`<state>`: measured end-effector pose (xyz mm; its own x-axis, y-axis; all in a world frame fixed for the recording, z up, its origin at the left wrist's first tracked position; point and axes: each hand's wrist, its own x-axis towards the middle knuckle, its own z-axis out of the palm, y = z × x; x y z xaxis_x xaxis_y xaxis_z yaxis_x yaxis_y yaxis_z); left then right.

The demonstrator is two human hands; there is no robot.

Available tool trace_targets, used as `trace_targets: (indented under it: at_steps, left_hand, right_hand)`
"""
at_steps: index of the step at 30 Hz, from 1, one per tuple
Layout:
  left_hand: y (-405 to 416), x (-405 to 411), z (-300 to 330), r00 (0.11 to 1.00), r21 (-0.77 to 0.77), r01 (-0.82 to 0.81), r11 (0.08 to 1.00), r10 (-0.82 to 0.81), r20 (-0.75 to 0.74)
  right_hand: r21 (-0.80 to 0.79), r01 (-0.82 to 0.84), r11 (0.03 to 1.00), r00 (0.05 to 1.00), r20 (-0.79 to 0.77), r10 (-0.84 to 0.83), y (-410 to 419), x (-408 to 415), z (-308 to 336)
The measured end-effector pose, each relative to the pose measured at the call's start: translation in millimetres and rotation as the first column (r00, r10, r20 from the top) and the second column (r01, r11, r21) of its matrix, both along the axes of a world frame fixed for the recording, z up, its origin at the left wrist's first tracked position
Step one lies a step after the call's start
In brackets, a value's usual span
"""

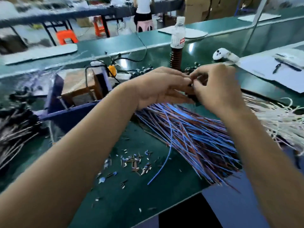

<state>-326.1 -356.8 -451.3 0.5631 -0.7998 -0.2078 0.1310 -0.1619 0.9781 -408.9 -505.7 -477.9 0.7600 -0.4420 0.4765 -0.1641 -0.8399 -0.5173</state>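
My left hand (pixel 160 87) and my right hand (pixel 215 86) meet above the far end of a big bundle of blue and brown wires (pixel 194 139) lying on the green bench (pixel 125 199). Between the fingertips of both hands sits a small dark part (pixel 191 92); the fingers of both curl round it. Motion blur hides its shape and how the wires join it. One loose blue wire (pixel 162 167) curves away from the bundle toward the bench's front.
Cut wire scraps (pixel 131 163) litter the bench. A blue bin (pixel 69 102) stands at the left, black wires (pixel 14 129) beyond it. White wires (pixel 279 122) lie right. A bottle (pixel 177 37), a white controller (pixel 222 55) and papers (pixel 271 69) sit behind.
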Motion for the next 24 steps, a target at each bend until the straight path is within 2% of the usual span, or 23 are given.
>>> trace_targets:
  at_steps: [2, 4, 7, 9, 12, 14, 15, 16, 17, 18, 19, 21, 24]
  left_hand:
    - [42, -8, 0, 0.983, -0.051, -0.153, 0.987, 0.157, 0.092]
    - [90, -16, -3, 0.922, -0.075, -0.34, 0.937, 0.348, 0.168]
    - [164, -28, -10, 0.821, -0.076, -0.535, 0.842, 0.539, 0.19]
    - [213, -37, -16, 0.736, -0.081, -0.642, 0.763, 0.642, 0.215]
    - [272, -42, -25, 0.575, -0.05, -0.795, 0.605, 0.777, 0.257]
    - [303, -35, -38, 0.397, -0.034, -0.904, 0.426, 0.867, 0.301]
    - [318, -29, -47, 0.29, -0.018, -0.946, 0.323, 0.871, 0.396]
    - [330, -22, -57, 0.202, 0.017, -0.972, 0.235, 0.797, 0.569]
    - [340, -17, -67, 0.148, 0.072, -0.987, 0.146, 0.619, 0.771]
    - [350, -13, -75, 0.156, 0.14, -0.988, 0.069, 0.386, 0.909]
    - [355, -9, -83, 0.209, 0.21, -0.978, 0.016, 0.204, 0.956]
    - [359, 1, -93, 0.276, 0.278, -0.96, -0.023, 0.076, 0.958]
    - [354, 15, -95, 0.182, 0.183, -0.983, -0.021, 0.065, 0.981]
  right_hand:
    - [0.025, -0.112, 0.993, 0.992, 0.069, 0.11, 49, 12, 1]
    - [0.059, -0.24, 0.969, 0.965, 0.125, 0.231, 103, 25, -2]
    - [0.059, -0.406, 0.912, 0.902, 0.183, 0.39, 176, 37, -8]
    - [0.094, -0.541, 0.836, 0.832, 0.208, 0.515, 220, 41, -11]
    - [0.173, -0.677, 0.716, 0.736, 0.193, 0.649, 274, 48, -14]
    - [0.179, -0.736, 0.652, 0.676, 0.152, 0.721, 309, 54, -17]
    - [0.207, -0.76, 0.617, 0.646, 0.124, 0.754, 327, 58, -19]
    - [0.258, -0.767, 0.587, 0.624, 0.091, 0.776, 340, 62, -22]
    - [0.326, -0.76, 0.563, 0.609, 0.052, 0.792, 351, 67, -25]
    - [0.402, -0.74, 0.54, 0.597, 0.021, 0.802, 362, 74, -28]
    - [0.485, -0.704, 0.518, 0.598, 0.011, 0.802, 369, 82, -31]
    - [0.655, -0.603, 0.455, 0.629, 0.04, 0.776, 378, 98, -40]
    - [0.776, -0.469, 0.421, 0.703, 0.04, 0.71, 386, 117, -53]
